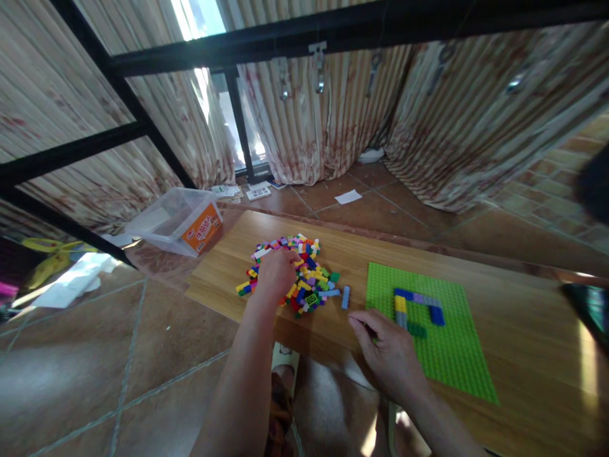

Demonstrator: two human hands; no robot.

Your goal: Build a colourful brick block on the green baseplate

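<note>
A pile of small coloured bricks (311,273) lies on a low wooden table (523,330). My left hand (276,274) rests on the pile with its fingers curled down into the bricks; what they grip is hidden. Right of the pile lies a green baseplate (451,355) with a short row of blue, purple, yellow and green bricks (417,306) stuck on it. My right hand (387,352) lies at the baseplate's near left corner, fingers bent and pressed together. A single light blue brick (346,297) sits between pile and plate.
A clear plastic box with an orange label (183,222) stands on the tiled floor left of the table. Papers (348,197) lie on the floor by the curtains. A dark object (587,308) sits at the table's right edge. Black metal bars (143,127) cross overhead.
</note>
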